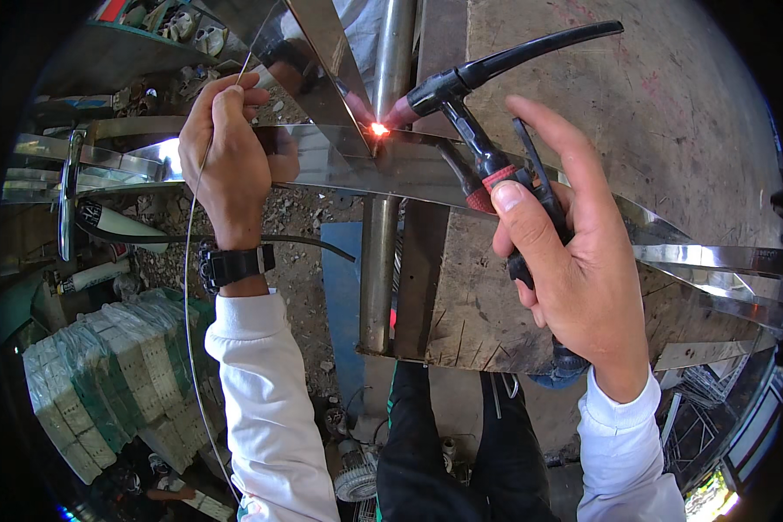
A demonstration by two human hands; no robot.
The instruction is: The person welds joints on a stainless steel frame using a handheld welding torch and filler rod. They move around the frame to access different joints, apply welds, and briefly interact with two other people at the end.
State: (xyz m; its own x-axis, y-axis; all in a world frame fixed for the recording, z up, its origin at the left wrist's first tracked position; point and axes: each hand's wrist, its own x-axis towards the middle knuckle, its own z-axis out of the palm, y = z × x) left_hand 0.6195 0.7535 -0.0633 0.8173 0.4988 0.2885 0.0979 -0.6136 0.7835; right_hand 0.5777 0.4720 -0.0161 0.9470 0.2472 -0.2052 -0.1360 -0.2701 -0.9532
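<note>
My right hand is wrapped round the handle of a black TIG welding torch with a red band. The torch's pinkish nozzle meets a bright orange glow where an upright polished metal strip joins a long shiny metal strip lying crosswise. My left hand, a black watch on its wrist, pinches a thin filler rod above the long strip's left part. The rod's upper end runs up beyond the fingers, and its long tail hangs down past my forearm.
A round metal pipe runs beneath the strips, beside a worn wooden board. A chrome bar stands at the left. Plastic-wrapped pale blocks are stacked lower left, and a dark cable crosses above the rubble floor.
</note>
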